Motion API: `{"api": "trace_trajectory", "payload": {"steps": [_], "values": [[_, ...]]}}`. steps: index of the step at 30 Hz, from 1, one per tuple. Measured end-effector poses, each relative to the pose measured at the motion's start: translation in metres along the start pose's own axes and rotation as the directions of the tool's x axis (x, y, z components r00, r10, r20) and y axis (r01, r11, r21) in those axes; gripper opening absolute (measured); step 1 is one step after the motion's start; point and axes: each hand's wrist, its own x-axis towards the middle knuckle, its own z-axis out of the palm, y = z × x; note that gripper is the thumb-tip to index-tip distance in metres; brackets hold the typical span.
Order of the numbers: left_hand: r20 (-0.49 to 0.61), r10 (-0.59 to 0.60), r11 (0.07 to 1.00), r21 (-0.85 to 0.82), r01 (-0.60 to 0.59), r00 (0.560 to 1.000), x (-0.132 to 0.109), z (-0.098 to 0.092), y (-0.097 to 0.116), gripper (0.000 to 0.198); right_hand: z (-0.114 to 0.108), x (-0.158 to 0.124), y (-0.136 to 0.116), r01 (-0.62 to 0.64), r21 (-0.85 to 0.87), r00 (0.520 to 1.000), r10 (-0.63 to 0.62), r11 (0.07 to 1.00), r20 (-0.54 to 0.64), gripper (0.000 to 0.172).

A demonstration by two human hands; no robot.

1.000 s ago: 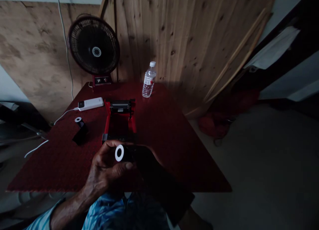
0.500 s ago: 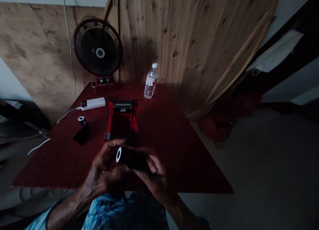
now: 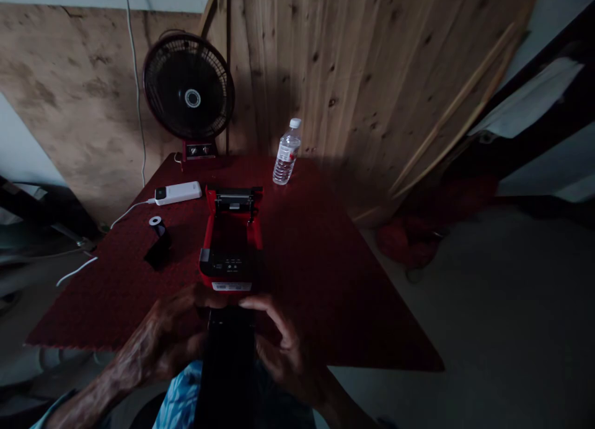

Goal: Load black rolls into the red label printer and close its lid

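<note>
Just on the near side of the red machine [image 3: 232, 269], the left hand [image 3: 170, 330] and right hand [image 3: 289, 348] grip the black roll [image 3: 231, 316], its white end now turned from view, so its strip [image 3: 227, 379] trails away from that machine.

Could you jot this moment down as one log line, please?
left hand: holding one end of black roll | right hand: holding other end | red machine: open, beyond both hands | bottle: standing on table

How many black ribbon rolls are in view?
2: one ribbon roll held between the left hand and right hand, and a second roll on the red table, left of the printer. Others might be hidden in the dark areas.
</note>
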Motion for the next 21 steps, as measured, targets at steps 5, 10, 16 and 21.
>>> {"api": "trace_trajectory", "payload": {"steps": [5, 10, 16, 21], "values": [[-0.025, -0.035, 0.999, -0.023, 0.035, 0.999, 0.003, -0.003, -0.001, 0.033, -0.002, 0.001, -0.001, -0.057, 0.0, 0.998, 0.057, 0.998, 0.009, 0.038], [0.034, 0.157, 0.986, 0.05, -0.159, 0.987, 0.012, -0.012, 0.002, 0.029, -0.006, 0.007, -0.001, -0.009, -0.051, 0.999, 0.011, 0.999, 0.031, 0.037], [0.097, 0.108, 0.974, 0.187, -0.125, 0.989, 0.019, -0.016, 0.013, 0.039, -0.004, 0.014, -0.004, -0.182, 0.15, 0.983, 0.175, 0.972, 0.062, 0.035], [-0.174, 0.112, 0.984, 0.153, -0.086, 0.978, 0.039, -0.034, 0.012, 0.031, -0.012, 0.016, 0.012, 0.002, 0.113, 0.977, 0.022, 0.994, -0.211, 0.036]]}}
